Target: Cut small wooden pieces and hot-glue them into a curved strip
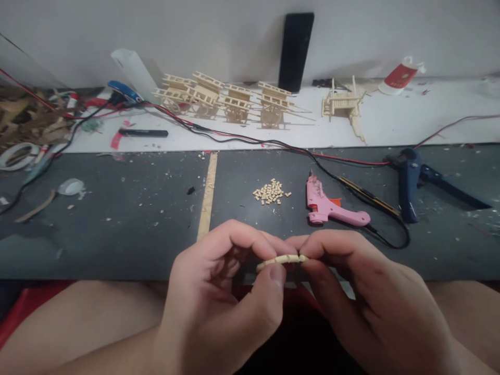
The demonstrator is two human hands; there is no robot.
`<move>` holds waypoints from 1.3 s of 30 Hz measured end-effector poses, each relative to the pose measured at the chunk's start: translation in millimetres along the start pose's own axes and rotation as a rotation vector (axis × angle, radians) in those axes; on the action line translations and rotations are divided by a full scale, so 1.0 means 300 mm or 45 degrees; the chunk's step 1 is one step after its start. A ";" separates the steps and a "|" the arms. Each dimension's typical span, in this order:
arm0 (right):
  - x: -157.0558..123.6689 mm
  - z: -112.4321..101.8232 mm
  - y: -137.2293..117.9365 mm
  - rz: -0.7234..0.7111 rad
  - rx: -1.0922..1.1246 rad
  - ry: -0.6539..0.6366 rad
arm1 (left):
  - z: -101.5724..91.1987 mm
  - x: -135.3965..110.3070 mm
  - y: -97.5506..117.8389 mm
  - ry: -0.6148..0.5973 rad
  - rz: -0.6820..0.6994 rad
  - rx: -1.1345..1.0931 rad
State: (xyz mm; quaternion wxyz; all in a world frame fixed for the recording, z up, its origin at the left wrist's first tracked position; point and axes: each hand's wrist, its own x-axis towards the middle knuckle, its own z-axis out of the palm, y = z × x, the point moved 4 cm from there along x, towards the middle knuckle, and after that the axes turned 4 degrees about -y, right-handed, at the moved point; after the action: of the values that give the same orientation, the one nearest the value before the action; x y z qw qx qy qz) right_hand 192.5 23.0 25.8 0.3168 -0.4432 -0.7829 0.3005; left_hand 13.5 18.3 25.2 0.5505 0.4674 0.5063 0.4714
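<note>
Between both hands, just off the table's front edge, is a thin, pale, curved wooden strip (pixel 287 259) seen nearly edge-on. My left hand (pixel 230 291) pinches its left part between thumb and fingers. At the strip's right end, the thumb and index finger of my right hand (pixel 359 291) are closed on a tiny wooden piece (pixel 302 258) that touches it. Beyond the hands lies a small pile of short wooden pieces (pixel 271 192). To the right of that pile, a pink glue gun (pixel 332 203) rests on its side.
Several wooden model carts (pixel 238 101) stand on the white back strip, with another wooden model (pixel 344 101) farther right. A black phone (pixel 296 52) leans on the wall. Blue-handled cutters (pixel 410 187) lie at right. Cables (pixel 250 139) cross the table; dry husks (pixel 27 114) sit far left.
</note>
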 end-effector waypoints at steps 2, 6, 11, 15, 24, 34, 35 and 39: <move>-0.001 -0.002 -0.005 -0.019 -0.043 0.031 | 0.004 -0.001 -0.004 -0.013 -0.015 -0.007; -0.010 -0.002 -0.002 -0.020 -0.101 0.043 | 0.008 0.001 -0.006 -0.030 -0.019 -0.054; -0.028 0.001 0.000 -0.011 -0.215 0.003 | 0.006 0.003 -0.011 -0.052 -0.012 -0.055; -0.029 0.006 0.000 0.000 -0.211 0.004 | 0.005 -0.004 -0.016 -0.095 -0.034 -0.041; -0.013 0.005 -0.003 0.012 -0.087 0.019 | 0.004 -0.004 -0.017 -0.136 -0.045 -0.040; -0.021 0.008 -0.016 0.000 -0.134 0.064 | 0.004 -0.006 -0.016 -0.127 -0.073 -0.092; -0.022 0.008 -0.016 -0.009 -0.140 0.057 | 0.004 -0.006 -0.017 -0.121 -0.079 -0.094; -0.023 -0.004 -0.015 -0.011 -0.189 0.067 | 0.005 -0.007 -0.019 -0.098 -0.109 -0.102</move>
State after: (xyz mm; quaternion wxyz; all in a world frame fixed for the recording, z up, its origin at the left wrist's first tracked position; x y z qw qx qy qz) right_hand 194.0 15.2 28.2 0.3048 -0.4698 -0.7964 0.2284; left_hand 15.1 15.4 19.8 0.6075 0.4408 0.4849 0.4489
